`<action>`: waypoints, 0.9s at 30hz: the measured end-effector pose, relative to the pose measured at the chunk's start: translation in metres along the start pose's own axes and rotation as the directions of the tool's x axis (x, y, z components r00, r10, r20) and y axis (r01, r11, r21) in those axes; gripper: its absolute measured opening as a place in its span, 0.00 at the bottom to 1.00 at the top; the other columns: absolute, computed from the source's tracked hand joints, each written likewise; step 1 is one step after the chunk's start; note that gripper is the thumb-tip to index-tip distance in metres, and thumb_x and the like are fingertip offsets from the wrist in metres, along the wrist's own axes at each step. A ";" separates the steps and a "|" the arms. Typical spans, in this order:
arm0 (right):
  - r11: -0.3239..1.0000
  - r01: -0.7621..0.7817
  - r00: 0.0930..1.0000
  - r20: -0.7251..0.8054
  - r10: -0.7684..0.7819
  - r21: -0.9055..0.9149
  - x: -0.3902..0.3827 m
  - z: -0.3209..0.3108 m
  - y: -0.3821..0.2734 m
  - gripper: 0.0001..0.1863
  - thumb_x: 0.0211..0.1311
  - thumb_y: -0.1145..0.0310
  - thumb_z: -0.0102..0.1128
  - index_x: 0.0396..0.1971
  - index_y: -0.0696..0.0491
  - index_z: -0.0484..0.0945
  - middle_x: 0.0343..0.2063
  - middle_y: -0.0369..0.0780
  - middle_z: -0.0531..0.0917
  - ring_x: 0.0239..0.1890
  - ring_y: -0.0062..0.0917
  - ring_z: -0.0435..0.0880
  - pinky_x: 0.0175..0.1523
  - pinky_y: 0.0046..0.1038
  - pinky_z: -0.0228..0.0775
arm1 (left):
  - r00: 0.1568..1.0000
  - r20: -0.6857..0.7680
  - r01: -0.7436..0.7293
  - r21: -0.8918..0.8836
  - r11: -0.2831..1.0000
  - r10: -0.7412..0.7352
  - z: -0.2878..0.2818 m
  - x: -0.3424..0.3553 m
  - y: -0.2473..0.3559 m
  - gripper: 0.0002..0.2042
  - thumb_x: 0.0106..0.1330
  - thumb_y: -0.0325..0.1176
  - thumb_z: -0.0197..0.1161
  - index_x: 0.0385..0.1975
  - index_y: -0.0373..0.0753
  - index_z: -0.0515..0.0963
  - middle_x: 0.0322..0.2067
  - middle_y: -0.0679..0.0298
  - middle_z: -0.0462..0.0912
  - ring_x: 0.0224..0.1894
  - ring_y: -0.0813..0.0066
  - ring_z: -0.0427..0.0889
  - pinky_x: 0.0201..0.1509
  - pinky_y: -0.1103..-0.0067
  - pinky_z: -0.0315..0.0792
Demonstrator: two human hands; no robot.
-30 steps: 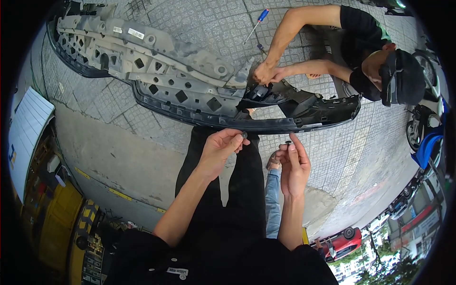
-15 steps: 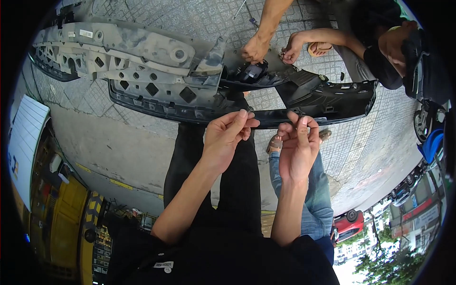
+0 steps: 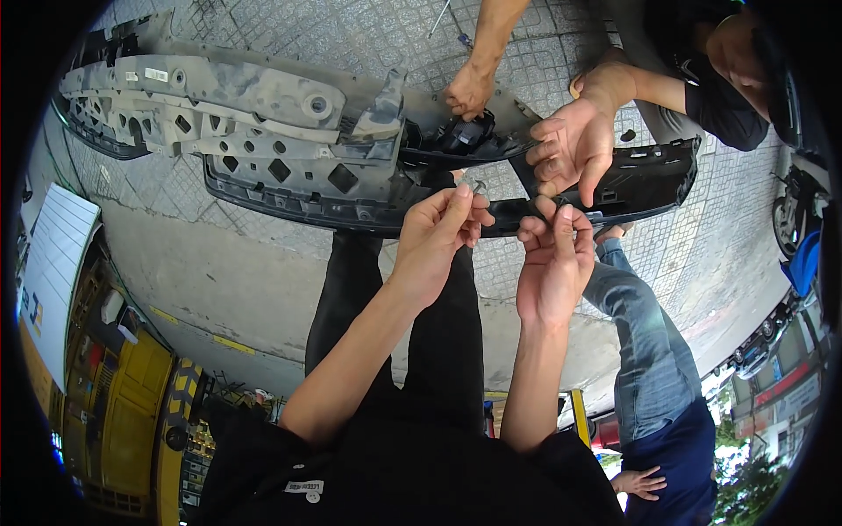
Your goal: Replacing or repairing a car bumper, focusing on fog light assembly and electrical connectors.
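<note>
Left hand pinches small greyish clip; right hand clamps small dark piece, detail unclear. Dusty grey-black bumper far, on tiled pavement outdoors.

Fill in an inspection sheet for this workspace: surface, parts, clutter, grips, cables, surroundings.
Surface: grey textured paving.
Parts: dusty grey plastic panel with diamond-shaped cutouts, alongside a long, curved black plastic strip.
Clutter: thin metal rod at the top edge; small dark oval piece on the paving.
Left grip: left hand pinches a small pale-grey fastener.
Right grip: right hand pinches a small dark piece, hard to make out; a co-worker's open hand is just beyond.
Cables: none identifiable for certain.
Surroundings: yellow box-like fixture, lower left; person in blue jeans, right.
</note>
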State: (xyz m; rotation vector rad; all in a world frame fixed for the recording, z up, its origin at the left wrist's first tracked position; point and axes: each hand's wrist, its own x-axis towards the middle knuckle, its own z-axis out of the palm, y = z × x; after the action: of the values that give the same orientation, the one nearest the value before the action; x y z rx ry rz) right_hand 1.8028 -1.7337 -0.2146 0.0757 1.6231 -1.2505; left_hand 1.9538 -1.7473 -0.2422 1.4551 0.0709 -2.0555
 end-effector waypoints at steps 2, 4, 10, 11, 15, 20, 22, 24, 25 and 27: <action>1.000 0.014 1.000 -0.002 -0.014 0.020 0.003 0.003 -0.002 0.11 0.82 0.66 0.58 0.52 0.55 0.70 0.45 0.50 0.88 0.36 0.30 0.90 0.42 0.30 0.82 | 1.000 0.017 -0.005 -0.001 1.000 0.006 0.003 0.004 0.001 0.20 0.84 0.47 0.56 0.43 0.34 0.83 0.34 0.64 0.86 0.32 0.84 0.76 0.39 0.84 0.72; 1.000 0.016 1.000 -0.022 -0.016 -0.001 0.008 0.005 -0.004 0.11 0.81 0.65 0.59 0.51 0.56 0.70 0.45 0.50 0.88 0.35 0.30 0.90 0.41 0.30 0.82 | 0.999 0.035 -0.020 -0.004 1.000 0.020 0.007 0.008 0.002 0.19 0.85 0.46 0.56 0.42 0.35 0.83 0.33 0.65 0.84 0.32 0.84 0.77 0.39 0.83 0.72; 0.998 0.044 0.999 -0.027 -0.043 0.043 0.021 0.004 -0.005 0.12 0.80 0.65 0.61 0.51 0.55 0.71 0.41 0.48 0.89 0.35 0.29 0.90 0.40 0.29 0.82 | 0.998 0.051 -0.026 -0.040 0.999 0.028 0.013 0.015 -0.002 0.19 0.85 0.46 0.56 0.41 0.35 0.82 0.32 0.65 0.83 0.32 0.82 0.77 0.39 0.82 0.73; 0.998 0.053 0.998 -0.028 -0.052 0.038 0.022 0.004 -0.005 0.13 0.80 0.64 0.61 0.51 0.55 0.70 0.41 0.47 0.89 0.35 0.29 0.90 0.40 0.29 0.82 | 0.998 0.051 -0.026 -0.040 0.999 0.028 0.013 0.015 -0.003 0.19 0.85 0.46 0.56 0.41 0.35 0.82 0.32 0.65 0.83 0.32 0.82 0.77 0.39 0.82 0.73; 0.998 0.058 0.995 -0.078 -0.056 0.014 0.025 0.009 -0.008 0.14 0.81 0.62 0.61 0.50 0.56 0.71 0.40 0.47 0.89 0.34 0.30 0.91 0.40 0.29 0.83 | 0.997 0.055 -0.048 -0.054 0.997 0.051 0.013 0.015 -0.004 0.19 0.84 0.47 0.56 0.41 0.35 0.82 0.32 0.65 0.83 0.32 0.81 0.77 0.38 0.82 0.73; 0.999 0.025 0.996 -0.089 -0.027 -0.022 0.024 0.014 -0.014 0.15 0.81 0.59 0.60 0.51 0.56 0.72 0.42 0.48 0.89 0.35 0.31 0.91 0.41 0.30 0.83 | 0.999 0.040 -0.033 -0.043 0.999 0.035 0.017 0.018 -0.006 0.19 0.85 0.47 0.55 0.40 0.36 0.81 0.32 0.65 0.82 0.31 0.81 0.77 0.38 0.82 0.72; 0.999 0.018 0.997 -0.078 -0.021 -0.040 0.021 0.012 -0.014 0.16 0.81 0.58 0.59 0.51 0.56 0.72 0.42 0.49 0.89 0.35 0.31 0.91 0.41 0.30 0.84 | 0.999 0.039 -0.034 -0.040 0.999 0.036 0.018 0.019 -0.009 0.19 0.85 0.47 0.55 0.40 0.36 0.81 0.31 0.66 0.82 0.31 0.81 0.76 0.38 0.82 0.72; 0.999 0.038 0.999 -0.037 -0.038 0.007 0.018 0.008 -0.012 0.15 0.82 0.59 0.59 0.52 0.56 0.73 0.43 0.49 0.89 0.34 0.30 0.90 0.39 0.28 0.82 | 0.998 0.039 -0.042 -0.055 0.998 0.045 0.020 0.021 -0.011 0.20 0.86 0.47 0.53 0.38 0.36 0.81 0.30 0.67 0.80 0.31 0.82 0.75 0.37 0.81 0.72; 1.000 0.023 0.997 -0.075 -0.024 -0.013 0.016 0.006 -0.012 0.15 0.82 0.59 0.59 0.52 0.56 0.73 0.43 0.49 0.89 0.34 0.30 0.90 0.39 0.28 0.82 | 0.999 0.036 -0.034 -0.052 0.998 0.036 0.020 0.021 -0.012 0.20 0.86 0.47 0.53 0.38 0.36 0.81 0.30 0.67 0.80 0.31 0.82 0.75 0.37 0.81 0.72; 0.984 0.090 0.996 0.005 -0.090 -0.153 0.013 0.003 -0.009 0.16 0.80 0.63 0.61 0.56 0.58 0.74 0.44 0.47 0.89 0.33 0.25 0.88 0.38 0.25 0.79 | 0.998 0.048 -0.032 -0.050 0.998 0.035 0.021 0.023 -0.014 0.21 0.87 0.47 0.51 0.37 0.37 0.80 0.29 0.68 0.79 0.30 0.82 0.75 0.38 0.81 0.71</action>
State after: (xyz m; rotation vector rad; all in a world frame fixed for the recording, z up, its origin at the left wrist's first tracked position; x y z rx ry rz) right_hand 1.7937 -1.7467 -0.2177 -0.0929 1.7351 -1.1894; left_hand 1.9248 -1.7541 -0.2576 1.3667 0.0761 -2.0468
